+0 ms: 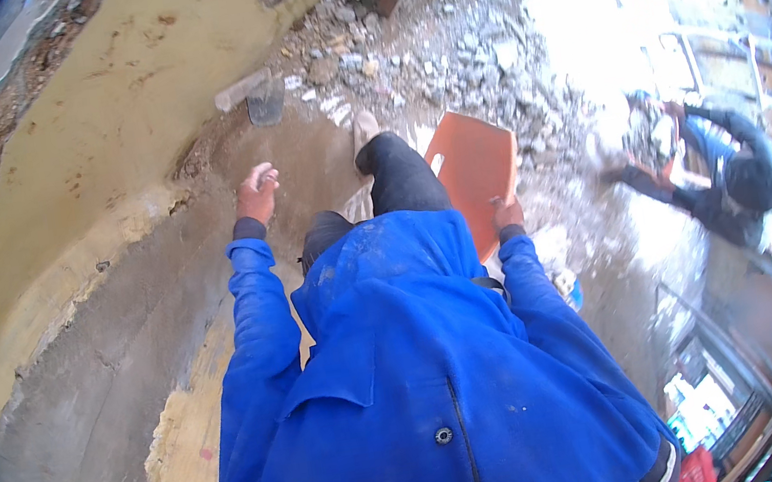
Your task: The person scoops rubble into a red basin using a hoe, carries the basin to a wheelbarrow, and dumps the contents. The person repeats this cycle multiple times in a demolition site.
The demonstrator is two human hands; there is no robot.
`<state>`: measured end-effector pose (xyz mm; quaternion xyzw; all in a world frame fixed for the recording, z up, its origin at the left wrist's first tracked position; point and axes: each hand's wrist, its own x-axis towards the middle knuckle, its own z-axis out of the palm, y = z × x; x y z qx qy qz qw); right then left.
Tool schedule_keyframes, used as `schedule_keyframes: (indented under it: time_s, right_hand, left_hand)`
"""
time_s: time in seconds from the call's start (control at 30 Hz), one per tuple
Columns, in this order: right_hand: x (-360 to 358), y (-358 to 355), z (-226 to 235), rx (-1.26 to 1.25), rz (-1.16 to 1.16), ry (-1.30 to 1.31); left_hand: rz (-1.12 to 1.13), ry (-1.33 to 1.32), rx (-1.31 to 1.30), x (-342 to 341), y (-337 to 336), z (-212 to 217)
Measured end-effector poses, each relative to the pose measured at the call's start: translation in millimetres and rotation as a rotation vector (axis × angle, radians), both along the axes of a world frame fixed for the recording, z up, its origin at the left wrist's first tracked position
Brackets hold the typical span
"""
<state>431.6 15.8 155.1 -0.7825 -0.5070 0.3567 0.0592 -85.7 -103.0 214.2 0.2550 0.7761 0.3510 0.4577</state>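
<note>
Blue cloth work jacket, dusty and buttoned with dark round buttons, fills the lower middle of the view, closest to the lens, with both sleeves reaching up and away from it. Far out to the left of the left hand, a curved yellow-plastered wall sweeps down the frame, its coating chipped away low down to bare grey render. The left hand hangs free at the end of its blue sleeve, fingers loosely curled and grasping nothing, with brown dusty floor beneath it. Above and slightly right of that hand, well apart from it, a grey metal shovel blade lies on the ground beside a pale cylindrical piece, at the edge of a spread of grey broken rubble. Just to the right of the left hand, a leg in dark trousers steps forward, ending in a pale dusty shoe. Right of the leg, the flat orange rectangular board stands tilted, its upper end over the rubble. The right hand is closed on the board's lower right edge, gripping it. Well off to the right of that hand, another person in dark clothing bends over among debris, close to white metal framing
</note>
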Motion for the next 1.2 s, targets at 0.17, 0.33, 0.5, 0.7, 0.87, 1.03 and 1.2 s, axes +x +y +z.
schedule_keyframes:
  time_s: [0.17, 0.33, 0.5, 0.7, 0.87, 1.03, 1.2]
  right_hand:
    - [-23, 173, 46, 0.145, 0.098, 0.045]
    - [-47, 231, 107, 0.365, 0.321, -0.058]
    - [-86, 239, 112, 0.196, 0.239, -0.052]
    - [-79, 204, 33, 0.094, 0.071, -0.074]
    - [-76, 198, 15, -0.153, 0.155, -0.309]
    - [-162, 188, 81, -0.124, 0.244, -0.378]
    - [-154, 189, 101, -0.049, 0.013, -0.369]
  left_hand:
    - [0.294, -0.009, 0.21, -57, 54, 45]
    - [0.396, -0.023, 0.146, -44, -5, -24]
    - [0.089, 0.161, -0.423, 39, -129, -115]
    - [0.507, -0.552, -0.318, 74, -138, -61]
    - [0.302, -0.153, -0.116, -1, -59, -5]
    - [0.063, 0.189, 0.257, -117, 81, 111]
    - [-0.231, 0.155, 0.362, -191, 198, 259]
